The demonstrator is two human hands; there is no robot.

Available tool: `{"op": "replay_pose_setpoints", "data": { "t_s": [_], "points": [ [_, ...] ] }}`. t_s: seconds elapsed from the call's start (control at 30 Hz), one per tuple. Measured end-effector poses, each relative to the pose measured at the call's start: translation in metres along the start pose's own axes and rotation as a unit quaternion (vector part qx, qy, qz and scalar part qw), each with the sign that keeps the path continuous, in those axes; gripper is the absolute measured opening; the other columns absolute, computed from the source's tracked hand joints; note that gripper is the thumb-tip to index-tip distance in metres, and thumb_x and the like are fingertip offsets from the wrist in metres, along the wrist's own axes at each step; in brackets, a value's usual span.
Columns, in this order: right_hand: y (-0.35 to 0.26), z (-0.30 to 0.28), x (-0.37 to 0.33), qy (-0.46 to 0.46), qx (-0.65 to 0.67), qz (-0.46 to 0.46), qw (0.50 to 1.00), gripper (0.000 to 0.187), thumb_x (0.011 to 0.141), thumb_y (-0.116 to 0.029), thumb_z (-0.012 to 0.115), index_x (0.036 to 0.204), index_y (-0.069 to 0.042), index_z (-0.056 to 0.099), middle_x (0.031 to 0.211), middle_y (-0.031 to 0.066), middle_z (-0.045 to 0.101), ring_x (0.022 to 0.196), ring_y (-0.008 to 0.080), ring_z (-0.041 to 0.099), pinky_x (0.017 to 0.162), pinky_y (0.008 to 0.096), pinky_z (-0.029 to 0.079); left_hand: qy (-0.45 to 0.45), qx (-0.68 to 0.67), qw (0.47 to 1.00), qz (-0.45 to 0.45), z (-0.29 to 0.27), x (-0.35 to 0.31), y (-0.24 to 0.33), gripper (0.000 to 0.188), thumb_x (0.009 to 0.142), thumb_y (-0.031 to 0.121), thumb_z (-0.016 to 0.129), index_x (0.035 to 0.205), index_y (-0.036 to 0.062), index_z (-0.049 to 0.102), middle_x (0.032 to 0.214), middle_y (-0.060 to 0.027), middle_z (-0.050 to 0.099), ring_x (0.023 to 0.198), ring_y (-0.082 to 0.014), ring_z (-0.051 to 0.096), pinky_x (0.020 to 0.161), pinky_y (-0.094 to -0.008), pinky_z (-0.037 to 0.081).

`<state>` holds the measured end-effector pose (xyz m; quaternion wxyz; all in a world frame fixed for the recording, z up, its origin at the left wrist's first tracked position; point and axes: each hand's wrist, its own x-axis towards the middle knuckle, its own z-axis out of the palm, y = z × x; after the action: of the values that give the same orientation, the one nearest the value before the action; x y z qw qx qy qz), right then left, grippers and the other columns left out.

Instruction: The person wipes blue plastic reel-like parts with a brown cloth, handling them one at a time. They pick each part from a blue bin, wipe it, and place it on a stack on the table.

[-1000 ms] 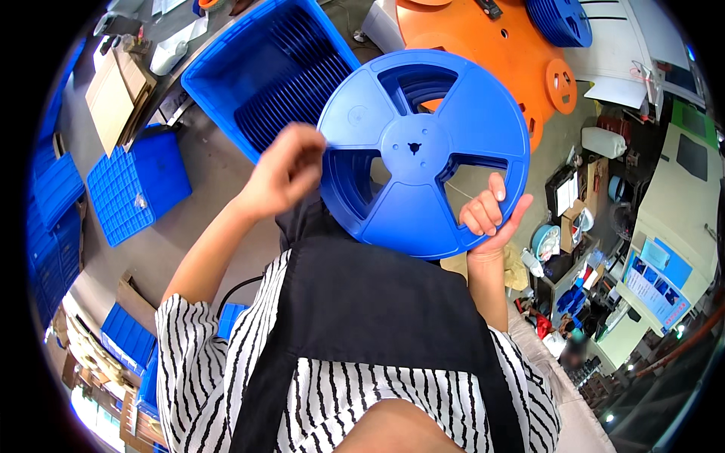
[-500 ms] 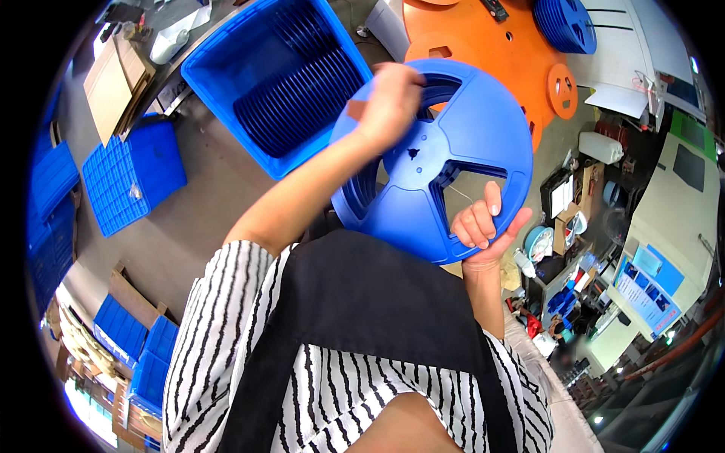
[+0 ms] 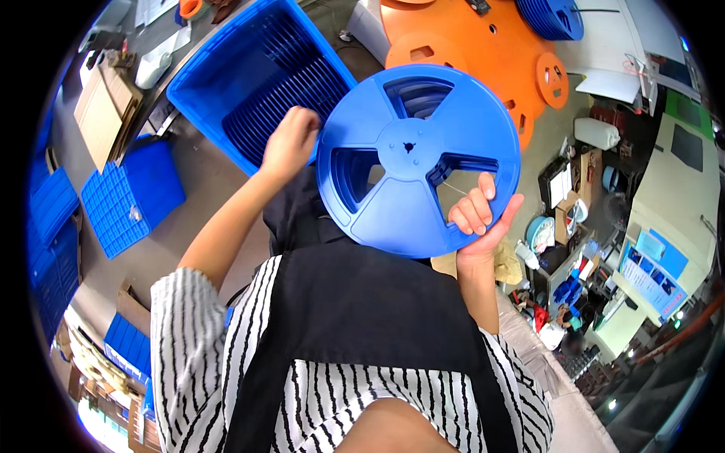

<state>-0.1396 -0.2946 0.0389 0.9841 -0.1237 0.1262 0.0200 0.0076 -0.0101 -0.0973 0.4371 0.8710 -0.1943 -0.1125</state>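
A stack of blue plastic reels (image 3: pixel 393 204) is held in front of my chest, its round face turned up toward me. The top reel has a small centre hole and three wide cut-outs, through which the reels beneath show. My right hand (image 3: pixel 479 219) grips the stack at its lower right, fingers hooked through a cut-out and thumb outside the rim. Off the left side of the stack, my left hand (image 3: pixel 291 143) is raised with curled fingers. It touches no reel that I can see and appears to hold nothing.
A blue bin (image 3: pixel 215 109) with rows of upright dark blue reels stands ahead left. Beyond the stack is an orange round-lobed table (image 3: pixel 461 38) carrying another blue reel stack (image 3: pixel 555 19). An upturned blue crate (image 3: pixel 132 200) and flat cardboard (image 3: pixel 106 113) lie left.
My left hand has moved left and down, from over the top reel to beside the stack. The right hand keeps its grip, and the stack has shifted slightly left in view.
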Motion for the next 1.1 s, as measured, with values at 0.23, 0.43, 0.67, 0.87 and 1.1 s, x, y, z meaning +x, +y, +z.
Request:
{"op": "replay_pose_setpoints", "data": {
  "t_s": [0.23,0.43,0.67,0.87,1.1],
  "points": [
    [-0.013,0.004,0.036,0.030,0.039,-0.003,0.999,0.046,0.089,-0.051,0.061,0.093,-0.008,0.045,0.059,-0.0045,0.036,0.049,0.0077,0.038,0.052,0.0249,0.033,-0.273,0.093,0.923,0.254,-0.041,-0.031,0.046,0.083,0.067,0.015,0.077,0.141,0.0121,0.040,0.137,-0.0101,0.048,0.099,-0.0290,0.058,0.089,-0.0407,0.050],
    [-0.018,0.017,0.064,0.030,0.019,0.031,0.999,0.049,0.092,-0.048,0.059,0.106,-0.002,0.049,0.075,0.0013,0.051,0.061,0.0106,0.045,0.060,0.0266,0.038,-0.198,0.105,0.935,0.275,-0.023,-0.031,0.026,0.059,0.070,0.010,0.072,0.126,0.0084,0.052,0.121,-0.0072,0.058,0.090,-0.0241,0.057,0.082,-0.0414,0.049],
    [-0.008,0.018,0.068,0.208,-0.297,0.018,0.932,0.053,0.096,-0.047,0.051,0.120,0.000,0.053,0.093,0.0150,0.067,0.072,0.0212,0.064,0.065,0.0352,0.053,-0.103,-0.483,0.825,-0.277,-0.071,-0.053,0.018,0.025,0.096,0.008,0.052,0.120,0.0023,0.055,0.107,-0.0114,0.067,0.100,-0.0216,0.064,0.085,-0.0310,0.051],
    [-0.005,0.005,0.051,0.284,-0.377,0.021,0.881,0.042,0.097,-0.040,0.052,0.116,-0.003,0.053,0.078,0.0104,0.065,0.059,0.0161,0.060,0.055,0.0294,0.051,0.001,-0.694,0.653,-0.305,-0.090,-0.069,-0.032,0.028,0.092,0.015,0.061,0.116,0.0020,0.055,0.107,-0.0110,0.065,0.097,-0.0208,0.065,0.086,-0.0340,0.055],
    [0.009,-0.001,0.058,0.292,-0.338,0.042,0.894,0.041,0.098,-0.041,0.049,0.115,-0.004,0.053,0.076,0.0084,0.062,0.061,0.0154,0.057,0.056,0.0303,0.049,0.036,-0.725,0.618,-0.302,-0.104,-0.078,-0.058,0.028,0.091,0.015,0.063,0.116,0.0033,0.056,0.107,-0.0104,0.065,0.099,-0.0209,0.064,0.088,-0.0347,0.054]
  ]
}}
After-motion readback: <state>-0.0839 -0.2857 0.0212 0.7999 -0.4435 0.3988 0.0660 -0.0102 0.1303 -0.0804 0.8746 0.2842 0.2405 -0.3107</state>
